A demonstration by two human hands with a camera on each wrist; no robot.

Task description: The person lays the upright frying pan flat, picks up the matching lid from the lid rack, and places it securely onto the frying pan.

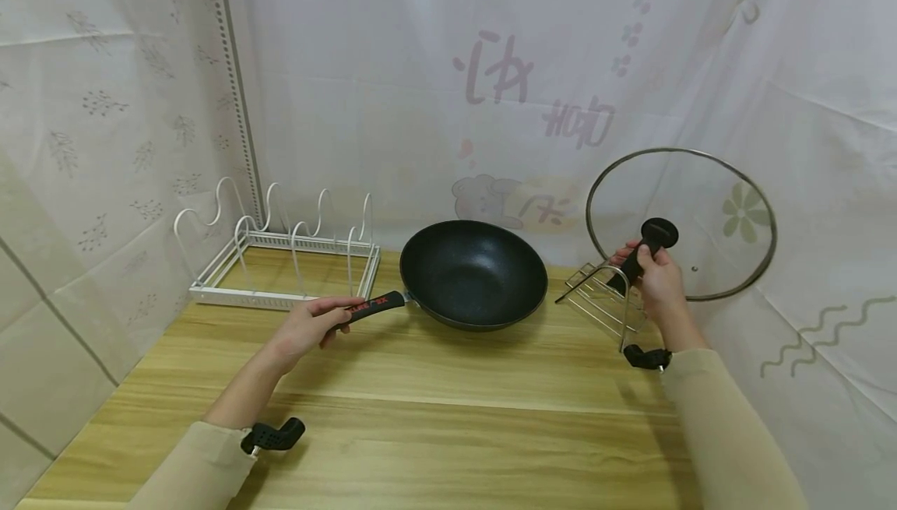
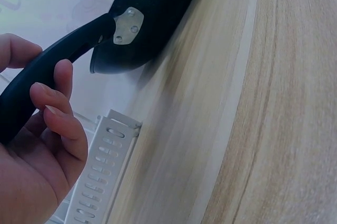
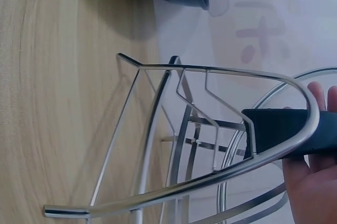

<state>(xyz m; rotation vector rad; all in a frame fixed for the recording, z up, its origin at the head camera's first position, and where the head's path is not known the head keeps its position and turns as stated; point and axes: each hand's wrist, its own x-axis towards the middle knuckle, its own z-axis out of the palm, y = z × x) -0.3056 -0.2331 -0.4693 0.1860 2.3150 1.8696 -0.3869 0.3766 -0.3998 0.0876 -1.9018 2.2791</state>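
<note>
Left hand point(image 1: 306, 328) grips wok handle point(image 1: 392, 300), its red lettering point(image 1: 366, 308) unclear; right hand point(image 1: 661, 280) grips black knob point(image 1: 659, 232) of glass lid point(image 1: 711, 222)

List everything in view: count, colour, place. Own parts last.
Pan: 1, black, centre.
Glass lid: 1, clear, metal rim, black handle; right.
Wire rack: 1, silver, table's right.
Slotted rack: 1, white, table's back left.
Table: 1, wood-toned, under both racks.
Printed cloth: count unclear, pale, behind table and at sides.
Wrist cameras: 2, black, one per wrist.
Sleeves: 2, beige, forearms.
Left hand: 1, bare, gripping pan's handle.
Right hand: 1, bare, gripping lid's handle.
</note>
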